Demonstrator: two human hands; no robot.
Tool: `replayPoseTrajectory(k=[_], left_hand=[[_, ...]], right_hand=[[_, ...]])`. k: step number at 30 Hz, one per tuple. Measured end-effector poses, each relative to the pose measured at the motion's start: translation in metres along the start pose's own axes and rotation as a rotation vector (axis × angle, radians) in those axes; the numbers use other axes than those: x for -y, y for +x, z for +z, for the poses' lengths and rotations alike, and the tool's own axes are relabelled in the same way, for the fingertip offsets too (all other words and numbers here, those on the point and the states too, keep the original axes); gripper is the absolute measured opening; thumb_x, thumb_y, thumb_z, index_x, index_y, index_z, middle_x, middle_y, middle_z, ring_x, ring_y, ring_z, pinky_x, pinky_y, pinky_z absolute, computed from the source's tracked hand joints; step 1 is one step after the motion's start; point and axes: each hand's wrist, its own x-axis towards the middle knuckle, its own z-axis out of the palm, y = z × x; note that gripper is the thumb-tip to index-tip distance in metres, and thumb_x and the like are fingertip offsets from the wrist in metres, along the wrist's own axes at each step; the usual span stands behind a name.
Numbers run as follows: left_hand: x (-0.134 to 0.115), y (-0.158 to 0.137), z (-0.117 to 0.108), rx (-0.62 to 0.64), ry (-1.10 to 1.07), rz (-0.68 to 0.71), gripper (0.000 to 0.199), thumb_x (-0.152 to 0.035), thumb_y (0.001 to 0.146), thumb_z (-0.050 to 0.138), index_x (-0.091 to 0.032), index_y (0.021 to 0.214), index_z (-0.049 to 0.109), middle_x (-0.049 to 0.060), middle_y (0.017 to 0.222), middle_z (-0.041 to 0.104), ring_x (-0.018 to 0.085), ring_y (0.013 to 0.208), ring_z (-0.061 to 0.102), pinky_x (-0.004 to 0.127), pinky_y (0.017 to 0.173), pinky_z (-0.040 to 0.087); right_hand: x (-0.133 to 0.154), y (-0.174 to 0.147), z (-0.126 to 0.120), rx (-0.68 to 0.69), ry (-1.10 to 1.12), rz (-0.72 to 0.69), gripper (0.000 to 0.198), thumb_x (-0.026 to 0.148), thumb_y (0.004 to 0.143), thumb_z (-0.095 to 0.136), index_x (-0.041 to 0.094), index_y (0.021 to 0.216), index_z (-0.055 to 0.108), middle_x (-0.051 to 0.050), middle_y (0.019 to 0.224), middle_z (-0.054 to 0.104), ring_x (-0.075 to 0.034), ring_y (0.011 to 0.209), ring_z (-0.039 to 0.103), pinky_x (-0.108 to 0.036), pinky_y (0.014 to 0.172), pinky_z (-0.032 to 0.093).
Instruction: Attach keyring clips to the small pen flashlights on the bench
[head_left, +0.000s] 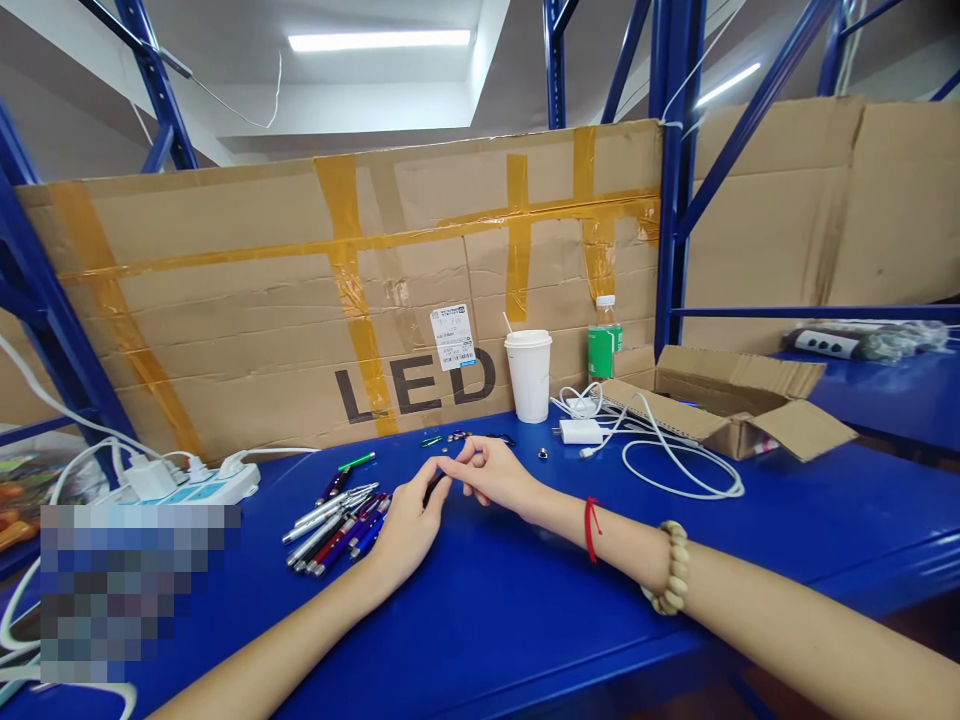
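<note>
Both hands meet over the blue table (525, 600) near its middle. My left hand (409, 525) pinches a small dark pen part (433, 487) between thumb and fingers. My right hand (491, 475) touches the same part's far end with its fingertips; a red string and a bead bracelet circle that wrist. Just left of my left hand lies a heap of several pens (337, 525) in silver, purple, red and blue. A green pen piece (356, 462) and small loose parts (465, 437) lie behind the hands.
A taped cardboard wall marked LED (337, 300) closes the back. A white paper cup (529, 375), a green-labelled bottle (604, 338), a white charger with cable (585, 432) and an open cardboard box (720, 400) stand at the right. A power strip (202, 485) lies at the left.
</note>
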Motion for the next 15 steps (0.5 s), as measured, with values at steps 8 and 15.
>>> replayPoseTrajectory(k=[8,15], left_hand=[[0.0000,0.0016,0.0007,-0.008,-0.020,-0.027,0.023,-0.037,0.082,0.038,-0.020,0.085,0.053,-0.004,0.067,0.055,0.009,0.066,0.049,0.018,0.060,0.032],[0.0013,0.0012,0.0013,0.003,-0.025,-0.032,0.022,-0.037,0.082,0.037,-0.020,0.081,0.051,-0.004,0.062,0.050,0.009,0.063,0.045,0.018,0.060,0.030]], right_hand=[[0.0022,-0.0004,-0.0002,0.003,0.025,0.012,0.037,0.041,0.068,0.068,0.015,0.067,0.041,0.007,0.044,0.049,-0.003,0.030,0.038,-0.014,0.031,0.026],[-0.0010,0.0011,-0.0007,0.014,0.001,0.001,0.036,0.039,0.067,0.069,0.015,0.067,0.042,0.006,0.045,0.050,-0.002,0.030,0.038,-0.013,0.031,0.025]])
